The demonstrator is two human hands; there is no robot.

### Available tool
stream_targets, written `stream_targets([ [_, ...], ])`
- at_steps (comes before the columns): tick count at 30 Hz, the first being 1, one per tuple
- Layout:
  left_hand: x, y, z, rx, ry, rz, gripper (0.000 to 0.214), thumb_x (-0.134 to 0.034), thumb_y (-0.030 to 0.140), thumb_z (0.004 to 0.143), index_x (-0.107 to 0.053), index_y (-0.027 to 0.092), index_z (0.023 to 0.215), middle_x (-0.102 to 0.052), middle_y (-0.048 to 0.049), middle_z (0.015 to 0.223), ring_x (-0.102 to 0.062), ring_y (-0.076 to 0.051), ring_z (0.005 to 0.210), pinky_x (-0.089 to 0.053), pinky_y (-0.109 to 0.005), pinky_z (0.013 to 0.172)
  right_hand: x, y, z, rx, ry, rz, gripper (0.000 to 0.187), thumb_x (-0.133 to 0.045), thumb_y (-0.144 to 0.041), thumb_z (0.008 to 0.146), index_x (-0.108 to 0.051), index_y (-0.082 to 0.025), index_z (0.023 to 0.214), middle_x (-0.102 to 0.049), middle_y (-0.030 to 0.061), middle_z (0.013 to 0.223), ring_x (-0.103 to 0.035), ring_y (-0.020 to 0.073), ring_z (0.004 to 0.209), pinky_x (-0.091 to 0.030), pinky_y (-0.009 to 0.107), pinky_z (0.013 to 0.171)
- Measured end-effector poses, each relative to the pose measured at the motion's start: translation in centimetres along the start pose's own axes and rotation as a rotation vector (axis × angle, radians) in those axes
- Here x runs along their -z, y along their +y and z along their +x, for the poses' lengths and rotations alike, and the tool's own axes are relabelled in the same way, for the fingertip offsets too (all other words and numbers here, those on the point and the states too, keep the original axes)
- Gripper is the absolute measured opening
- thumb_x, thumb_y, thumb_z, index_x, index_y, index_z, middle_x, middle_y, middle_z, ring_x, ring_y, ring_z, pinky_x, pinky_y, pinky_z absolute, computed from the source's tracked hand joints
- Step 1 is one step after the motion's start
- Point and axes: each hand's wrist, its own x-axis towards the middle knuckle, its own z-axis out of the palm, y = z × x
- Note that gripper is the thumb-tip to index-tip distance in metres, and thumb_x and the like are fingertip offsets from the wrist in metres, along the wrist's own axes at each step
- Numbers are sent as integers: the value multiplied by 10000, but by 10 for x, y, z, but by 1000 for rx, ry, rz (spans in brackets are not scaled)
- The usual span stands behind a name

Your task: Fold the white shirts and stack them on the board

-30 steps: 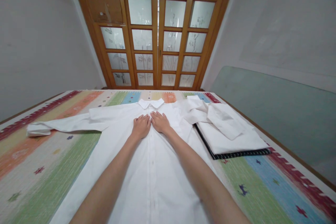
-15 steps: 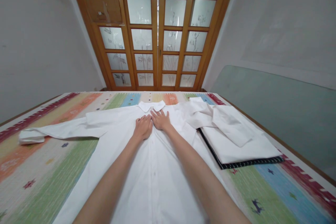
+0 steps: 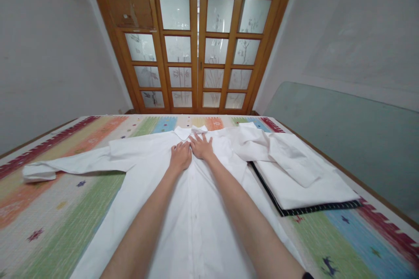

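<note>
A white long-sleeved shirt (image 3: 170, 209) lies spread out front side up, its collar (image 3: 183, 133) toward the far side. Just below the collar, my left hand (image 3: 181, 155) has its fingers curled at the front placket, closed on the shirt cloth. Beside it, my right hand (image 3: 201, 146) rests on the shirt with fingers spread, its thumb close to the left hand. Any button between the hands is hidden. The left sleeve (image 3: 88, 160) stretches out sideways; the right sleeve (image 3: 291, 157) lies bent over a folded white garment (image 3: 301, 194).
Beneath the folded garment shows a black cloth with white marks (image 3: 321, 207). A striped, patterned cover (image 3: 59, 218) lies under everything. A pale green panel (image 3: 353, 113) stands along the right side. Wooden doors with glass panes (image 3: 196, 48) are beyond the far edge.
The right half of the collar has lifted and creased near my right hand. Both hands stay at the placket, and the view has shifted slightly.
</note>
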Motion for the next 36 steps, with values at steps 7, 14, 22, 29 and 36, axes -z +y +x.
stream_targets([
  [7,6,3,-9,19,17,20,282,-406,118,872,-659,116,996,-691,-166,1046,-586,-275,1106,-426,-395,939,-1,1,-5,40,458,-3,749,-455,-271,821,-248,-40,1503,-202,179,1591,-152,287,1456,-130,433,1173],
  [14,5,-3,-20,-39,11,-18,363,-410,134,908,-593,162,1220,-586,-114,1348,-507,-227,1265,-379,-370,1053,-6,10,3,40,404,58,877,-479,-295,753,-157,-8,1517,-228,166,1587,-120,283,1471,-123,401,1179],
  [22,8,-2,-24,-26,28,-50,354,-402,126,904,-594,128,1201,-631,-130,1277,-530,-229,1241,-390,-364,1049,-7,17,9,-32,333,88,697,-509,-347,807,-407,-106,1453,-547,142,1365,-429,287,1277,-337,374,1076],
  [29,8,-3,-22,-30,37,-66,304,-427,131,885,-674,170,1057,-664,-103,1217,-564,-226,1170,-417,-358,1015,-6,9,6,103,210,-88,455,-389,-289,936,-590,-113,1304,-492,148,1441,-359,262,1375,-244,407,1130],
  [36,5,-7,-21,-56,20,-76,344,-429,150,901,-667,193,1145,-619,-72,1323,-521,-221,1233,-393,-371,1046,-1,8,3,88,74,-114,526,-250,-287,985,-374,-149,1477,-312,124,1565,-268,246,1438,-222,448,1136],
])
